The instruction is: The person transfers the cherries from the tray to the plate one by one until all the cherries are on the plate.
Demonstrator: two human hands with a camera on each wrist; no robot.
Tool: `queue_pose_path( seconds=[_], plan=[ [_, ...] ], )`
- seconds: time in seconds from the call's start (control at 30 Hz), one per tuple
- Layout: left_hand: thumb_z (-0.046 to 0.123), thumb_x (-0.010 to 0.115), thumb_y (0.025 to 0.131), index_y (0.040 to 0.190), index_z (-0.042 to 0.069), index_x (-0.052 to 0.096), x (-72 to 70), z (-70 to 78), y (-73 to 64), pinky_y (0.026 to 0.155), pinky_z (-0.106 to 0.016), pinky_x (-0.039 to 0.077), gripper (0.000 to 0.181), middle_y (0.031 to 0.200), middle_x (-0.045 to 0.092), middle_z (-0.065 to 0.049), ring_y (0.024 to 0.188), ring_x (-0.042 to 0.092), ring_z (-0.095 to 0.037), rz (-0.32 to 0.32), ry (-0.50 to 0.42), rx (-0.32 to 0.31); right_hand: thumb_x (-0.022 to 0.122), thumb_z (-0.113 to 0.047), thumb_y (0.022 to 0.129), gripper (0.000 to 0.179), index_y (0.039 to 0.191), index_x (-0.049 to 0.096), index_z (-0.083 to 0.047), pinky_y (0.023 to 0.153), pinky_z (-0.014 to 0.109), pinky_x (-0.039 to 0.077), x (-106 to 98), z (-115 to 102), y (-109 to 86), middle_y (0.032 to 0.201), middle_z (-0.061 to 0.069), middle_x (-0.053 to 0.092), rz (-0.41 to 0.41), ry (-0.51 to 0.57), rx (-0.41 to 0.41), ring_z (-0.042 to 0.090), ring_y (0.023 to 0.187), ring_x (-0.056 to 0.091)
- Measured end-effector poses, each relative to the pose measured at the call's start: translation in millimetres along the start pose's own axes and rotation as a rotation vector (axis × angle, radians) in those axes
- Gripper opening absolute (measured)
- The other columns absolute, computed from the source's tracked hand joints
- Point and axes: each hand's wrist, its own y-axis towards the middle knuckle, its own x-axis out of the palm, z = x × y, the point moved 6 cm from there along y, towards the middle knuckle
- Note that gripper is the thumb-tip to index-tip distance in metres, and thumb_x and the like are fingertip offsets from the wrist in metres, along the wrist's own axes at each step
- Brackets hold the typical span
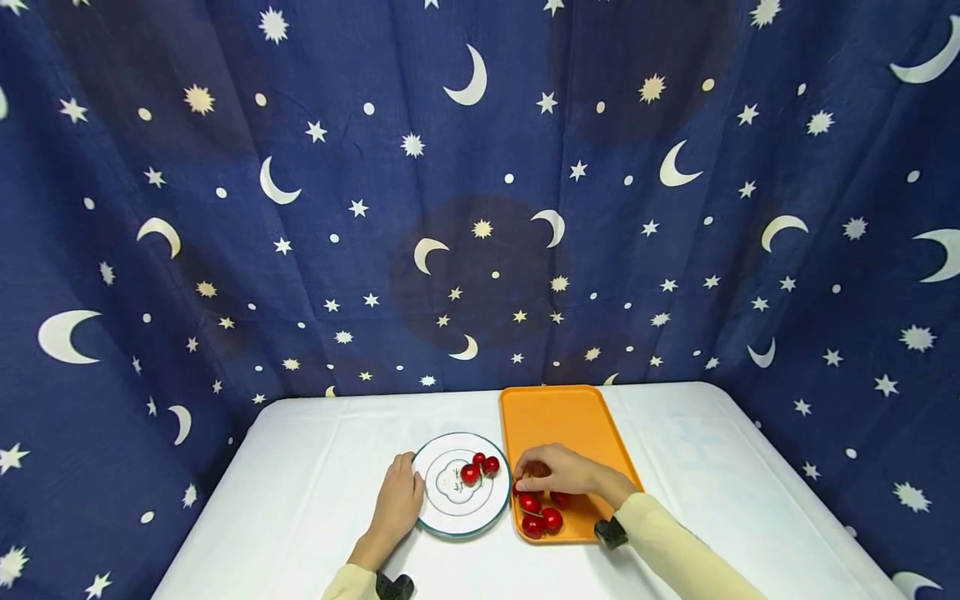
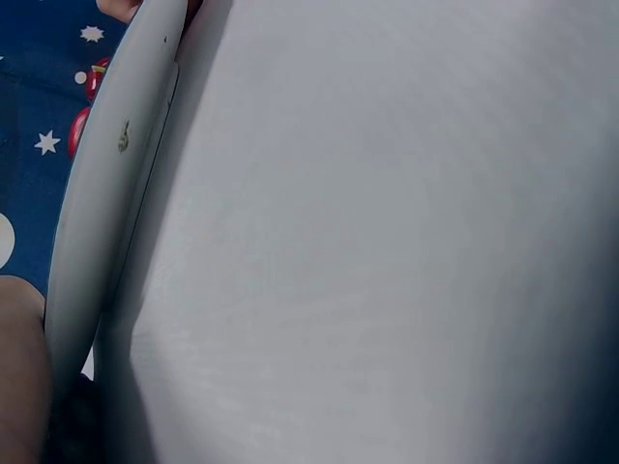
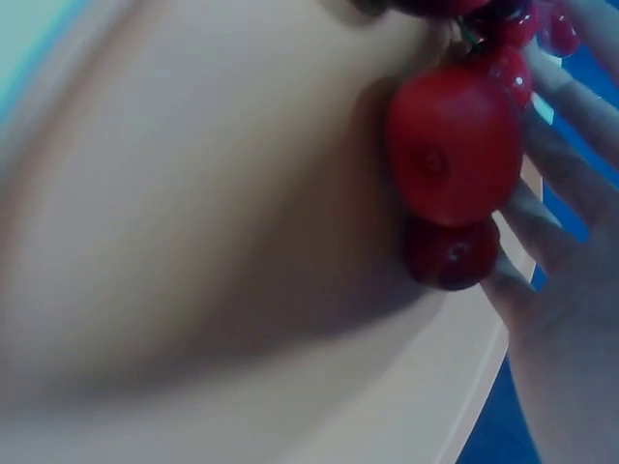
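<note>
My left hand (image 1: 397,498) rests against the left rim of a white plate (image 1: 452,523) with a dark green edge. Its fingers look fairly straight, with the thumb at the rim. On the plate, right of its middle, lies a small bunch of cherry tomatoes (image 1: 470,474). My right hand (image 1: 558,469) is bent over more cherry tomatoes (image 1: 552,520) at the near left of an orange tray (image 1: 562,410). Close up, its fingers are beside the red tomatoes (image 3: 455,145). Whether they pinch any is hidden. The plate (image 2: 116,184) appears edge-on in the left wrist view.
A white cloth (image 1: 315,467) covers the table, which has rounded far corners. Behind and along both sides hangs a dark blue curtain (image 1: 480,192) with moons and stars. The tray lies close to the plate's right side.
</note>
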Motion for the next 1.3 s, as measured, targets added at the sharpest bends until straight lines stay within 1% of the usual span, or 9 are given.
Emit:
queue_pose_path(
  seconds=[0.2,0.33,0.5,0.67,0.9,0.97,1.07,1.17,1.3],
  plan=[
    [0.007,0.054,0.099,0.127,-0.009,0.057,-0.6,0.6,-1.3,0.102,-0.049,0.052,0.033,0.116,0.063,-0.022,0.111,0.064,-0.036,0.005,0.004,0.009,0.073,-0.037,0.095,0.022,0.108,0.071,-0.018,0.084,0.02,0.05,4.8,2.6,-1.0,0.093,-0.011,0.068,-0.046,0.026,0.001,-0.001,0.085,0.057],
    [0.007,0.054,0.099,0.128,-0.009,0.056,-0.4,0.9,-0.3,0.102,-0.05,0.052,0.033,0.117,0.063,-0.022,0.112,0.064,-0.037,0.012,-0.001,0.009,0.074,-0.033,0.095,0.019,0.107,0.071,-0.019,0.083,0.019,0.049,4.8,3.0,-0.2,0.092,-0.012,0.067,-0.045,0.027,-0.002,-0.002,0.084,0.056],
    [0.007,0.052,0.1,0.13,-0.009,0.055,0.0,0.9,1.3,0.102,-0.049,0.053,0.035,0.119,0.062,-0.022,0.114,0.065,-0.037,-0.004,-0.005,0.001,0.072,-0.03,0.096,0.015,0.104,0.071,-0.018,0.083,0.019,0.05,3.7,1.6,0.1,0.093,-0.011,0.068,-0.031,0.009,-0.02,-0.003,0.083,0.056],
    [0.007,0.055,0.099,0.127,-0.01,0.056,-4.1,4.2,2.0,0.093,-0.047,0.058,0.033,0.115,0.063,-0.022,0.105,0.07,-0.037,0.006,0.022,0.015,0.071,-0.031,0.097,0.014,0.104,0.07,-0.019,0.084,0.02,0.051,3.1,2.5,-0.4,0.096,-0.011,0.069,-0.022,0.001,-0.006,-0.002,0.086,0.056],
    [0.013,0.061,0.099,0.122,-0.004,0.061,-7.1,4.5,1.9,0.075,-0.047,0.06,0.029,0.111,0.067,-0.02,0.086,0.073,-0.036,0.036,0.085,0.01,0.069,-0.03,0.098,0.015,0.105,0.067,-0.016,0.082,0.018,0.051,1.6,3.7,-2.6,0.096,-0.008,0.069,-0.005,0.025,0.018,0.0,0.084,0.057],
    [0.014,0.062,0.099,0.121,-0.003,0.061,-7.3,4.5,1.9,0.073,-0.048,0.06,0.028,0.111,0.068,-0.019,0.084,0.073,-0.036,0.049,0.095,0.007,0.067,-0.028,0.1,0.016,0.108,0.067,-0.015,0.083,0.018,0.052,-1.2,4.1,-2.8,0.098,-0.006,0.071,0.01,0.028,0.006,0.001,0.086,0.058],
    [0.015,0.063,0.099,0.121,-0.001,0.062,-7.5,4.1,2.5,0.069,-0.048,0.059,0.028,0.11,0.069,-0.018,0.081,0.072,-0.036,0.062,0.099,-0.012,0.063,-0.025,0.102,0.02,0.117,0.066,-0.012,0.086,0.021,0.054,-6.1,4.4,-2.1,0.103,-0.002,0.073,0.041,0.01,-0.044,0.002,0.088,0.06],
    [0.016,0.063,0.098,0.121,0.0,0.063,-7.3,3.6,3.2,0.067,-0.048,0.058,0.027,0.11,0.069,-0.018,0.078,0.072,-0.036,0.071,0.099,-0.025,0.059,-0.023,0.105,0.023,0.123,0.068,-0.014,0.089,0.025,0.054,-10.1,3.2,-2.3,0.109,0.001,0.074,0.083,-0.048,-0.098,0.002,0.092,0.059],
    [0.016,0.063,0.099,0.121,0.0,0.062,-6.1,1.9,3.1,0.066,-0.048,0.058,0.027,0.112,0.068,-0.017,0.078,0.072,-0.036,0.066,0.097,-0.039,0.058,-0.019,0.104,0.021,0.12,0.072,-0.015,0.087,0.025,0.056,-11.9,1.9,-3.0,0.113,0.003,0.073,0.132,-0.093,-0.126,0.0,0.093,0.058]
  ],
)
